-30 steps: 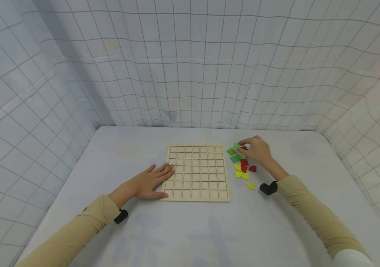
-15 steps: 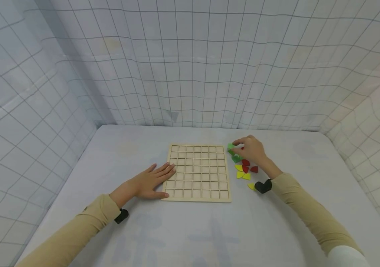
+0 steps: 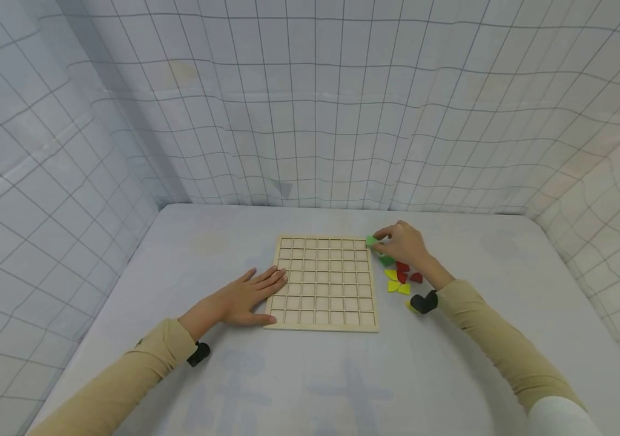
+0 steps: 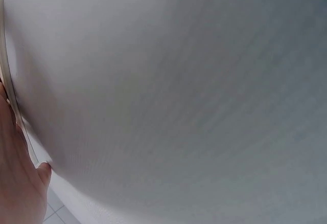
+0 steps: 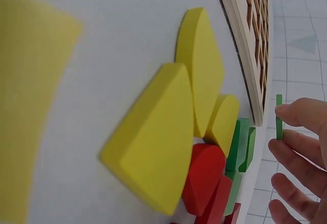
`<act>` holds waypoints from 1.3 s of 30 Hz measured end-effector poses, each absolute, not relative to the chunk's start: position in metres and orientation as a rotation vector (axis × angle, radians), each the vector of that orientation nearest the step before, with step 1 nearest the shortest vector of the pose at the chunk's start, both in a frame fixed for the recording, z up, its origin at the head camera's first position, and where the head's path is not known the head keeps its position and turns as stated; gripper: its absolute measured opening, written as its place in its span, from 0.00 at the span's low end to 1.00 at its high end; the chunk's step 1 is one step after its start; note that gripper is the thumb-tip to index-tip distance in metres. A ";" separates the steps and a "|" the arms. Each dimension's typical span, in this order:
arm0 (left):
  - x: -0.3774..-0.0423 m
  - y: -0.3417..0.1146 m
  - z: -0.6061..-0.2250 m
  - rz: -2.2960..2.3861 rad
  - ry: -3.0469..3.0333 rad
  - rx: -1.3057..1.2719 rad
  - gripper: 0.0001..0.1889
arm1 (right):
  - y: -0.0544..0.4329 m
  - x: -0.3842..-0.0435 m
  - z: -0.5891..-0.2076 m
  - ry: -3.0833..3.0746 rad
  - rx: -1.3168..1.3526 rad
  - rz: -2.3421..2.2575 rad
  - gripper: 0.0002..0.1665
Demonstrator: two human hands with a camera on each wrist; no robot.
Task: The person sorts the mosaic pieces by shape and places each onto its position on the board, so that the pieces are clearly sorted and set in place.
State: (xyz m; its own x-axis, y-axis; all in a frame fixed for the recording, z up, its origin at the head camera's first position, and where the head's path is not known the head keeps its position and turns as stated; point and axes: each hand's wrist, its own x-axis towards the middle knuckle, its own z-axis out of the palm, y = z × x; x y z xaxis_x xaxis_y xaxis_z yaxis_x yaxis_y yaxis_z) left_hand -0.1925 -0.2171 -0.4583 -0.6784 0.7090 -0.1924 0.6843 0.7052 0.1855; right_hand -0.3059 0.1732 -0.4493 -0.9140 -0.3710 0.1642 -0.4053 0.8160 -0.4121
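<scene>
A square wooden grid board [image 3: 321, 327] lies on the white table with its cells bare. My left hand [image 3: 241, 301] lies flat with straight fingers, resting on the board's left edge; in the left wrist view only part of that hand [image 4: 20, 178] shows. At the board's far right corner, my right hand [image 3: 404, 243] pinches a green tile [image 3: 370, 241] between thumb and fingertips. The right wrist view shows this green tile [image 5: 279, 116] edge-on, raised off the table. Beneath and beside the right hand lie more green tiles [image 3: 386, 260], partly hidden.
Red pieces [image 3: 402, 277] and yellow pieces [image 3: 393, 286] with curved edges lie to the right of the board. One yellow piece [image 3: 410, 307] sits nearer, partly covered by the black wrist camera [image 3: 424, 302]. Grid-patterned white curtains [image 3: 310, 121] surround the table.
My right hand has moved left with the green tile, from among the loose pieces to the board's far right corner. The left hand has stayed on the board's edge.
</scene>
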 end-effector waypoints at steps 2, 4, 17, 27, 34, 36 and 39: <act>-0.192 -0.217 -0.458 0.144 2.670 1.117 0.45 | 0.171 -0.307 -0.449 -2.929 0.630 0.680 0.18; -0.192 -0.218 -0.458 0.152 2.678 1.130 0.45 | 0.169 -0.308 -0.449 -2.934 0.637 0.669 0.18; -0.191 -0.215 -0.455 0.151 2.675 1.127 0.44 | 0.158 -0.308 -0.446 -2.943 0.690 0.697 0.18; -0.190 -0.216 -0.455 0.154 2.674 1.116 0.45 | 0.155 -0.310 -0.450 -2.948 0.724 0.680 0.18; -0.190 -0.216 -0.454 0.145 2.678 1.119 0.45 | 0.153 -0.311 -0.451 -2.943 0.761 0.706 0.16; -0.190 -0.216 -0.454 0.140 2.682 1.126 0.45 | 0.152 -0.312 -0.452 -2.939 0.766 0.705 0.15; -0.190 -0.216 -0.454 0.155 2.682 1.138 0.45 | 0.151 -0.312 -0.453 -2.939 0.765 0.711 0.15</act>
